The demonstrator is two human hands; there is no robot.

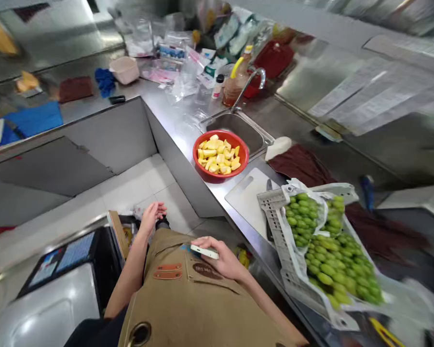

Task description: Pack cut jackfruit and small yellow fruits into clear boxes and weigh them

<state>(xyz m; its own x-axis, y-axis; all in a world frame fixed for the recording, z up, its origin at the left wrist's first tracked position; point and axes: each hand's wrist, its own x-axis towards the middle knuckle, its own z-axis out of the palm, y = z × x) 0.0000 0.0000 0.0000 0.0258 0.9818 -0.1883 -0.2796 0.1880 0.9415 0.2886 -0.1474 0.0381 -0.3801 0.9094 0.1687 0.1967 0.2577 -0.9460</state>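
Holds phone (204, 252) in right hand (222, 258) with fingers bent around it; likely light, stiff, breakable; take by edges. Has left hand (152, 215) half-open, empty.

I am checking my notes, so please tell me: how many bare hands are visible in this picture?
2: the left hand, beside the apron, and the right hand, holding a phone in front of the apron. No others show.

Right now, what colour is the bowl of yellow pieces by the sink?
The bowl is red; it shows best in the head view.
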